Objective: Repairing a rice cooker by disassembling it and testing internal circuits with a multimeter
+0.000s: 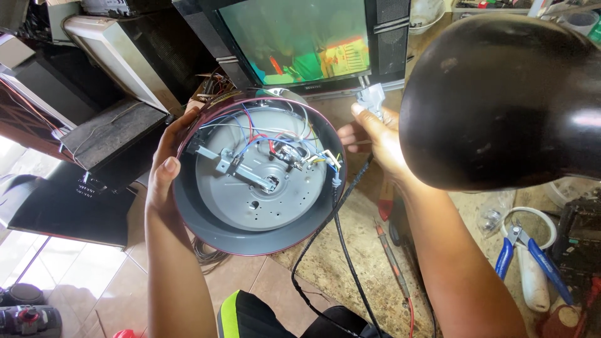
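Note:
My left hand [164, 164] grips the left rim of a round dark appliance base [250, 172] held bottom-up. Its open underside shows a grey metal plate, a bracket and several red, blue, white and yellow wires. My right hand [375, 141] is just right of the base and pinches a grey power plug [371, 98], prongs pointing up. A black power cord [347, 250] runs from the base's right rim down toward me.
A black lamp shade [501, 100] blocks the upper right. An old television [313, 40] glows behind the base. On the worn bench lie blue-handled pliers [532, 253], a test probe [391, 256] and a red-handled tool [386, 199]. Dark electronics cases are stacked at left.

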